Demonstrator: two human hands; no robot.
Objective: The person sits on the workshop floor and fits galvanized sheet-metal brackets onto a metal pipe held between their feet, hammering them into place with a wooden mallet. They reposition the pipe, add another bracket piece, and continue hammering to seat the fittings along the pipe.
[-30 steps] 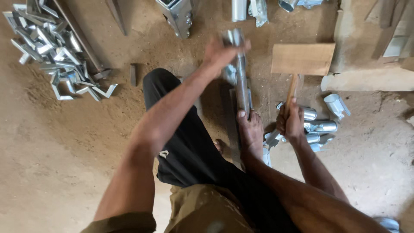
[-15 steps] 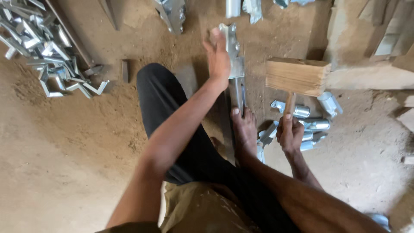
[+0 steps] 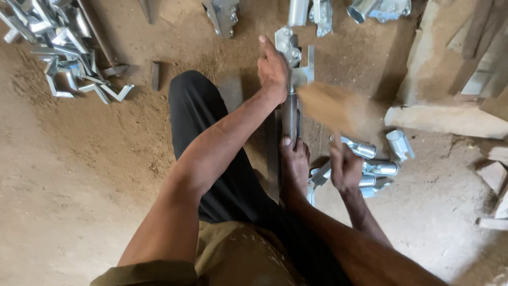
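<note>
Near the top centre of the frame, the left hand [image 3: 273, 68] lay against a long metal clamp piece [image 3: 291, 90] that stood along the dirt floor [image 3: 79, 175]. Its grip was closed on the upper part of that piece, the thumb pointing up the frame and the palm pressed to its left side. The piece ran downward from a bolted bracket at its top to a tubular section, and a bare foot [image 3: 294, 169] rested over its lower end, toes touching the tube.

Right of centre, the right hand [image 3: 345, 168] held the handle of a wooden mallet [image 3: 333, 108]. The grip was wrapped tight round the handle. The mallet head showed only as a brown blur, just right of the metal piece, so whether it touched the metal could not be told.

A cluster of short galvanised tube fittings [image 3: 378, 159] lay on the floor just beside the right hand. A heap of bent metal brackets [image 3: 58, 47] filled the upper left of the frame, well apart from both hands. More fittings [image 3: 317, 13] sat along the top edge. Wooden blocks and planks [image 3: 450, 111] were stacked at the right. A black trouser leg [image 3: 206, 143] stretched up the middle, just left of the metal piece.
</note>
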